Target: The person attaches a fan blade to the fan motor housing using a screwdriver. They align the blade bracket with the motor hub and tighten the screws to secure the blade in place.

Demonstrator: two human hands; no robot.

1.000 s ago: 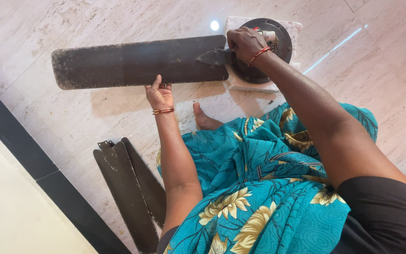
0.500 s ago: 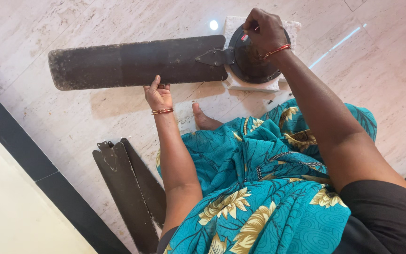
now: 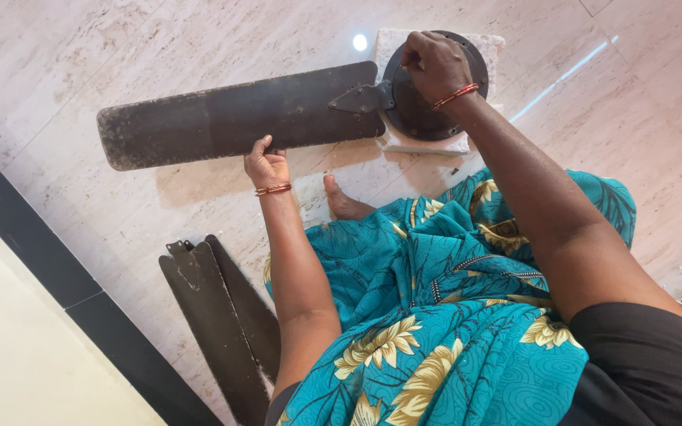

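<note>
A dusty dark brown fan blade (image 3: 238,114) lies across the marble floor, joined by a metal bracket (image 3: 361,99) to the round fan motor (image 3: 416,110). My left hand (image 3: 267,165) grips the blade's near edge around its middle. My right hand (image 3: 434,63) rests closed on top of the motor; whether it holds a small tool is hidden. The motor sits on a white foam block (image 3: 424,144). Both wrists wear red bangles.
Two loose fan blades (image 3: 219,315) lie stacked on the floor at lower left. A black floor border (image 3: 49,272) runs diagonally along the left. My bare foot (image 3: 342,201) and teal flowered cloth (image 3: 436,315) fill the lower middle and right.
The blade's far tip has swung toward me and to the right, so the blade now slants. My right hand shifted slightly on the motor. The left hand kept its grip.
</note>
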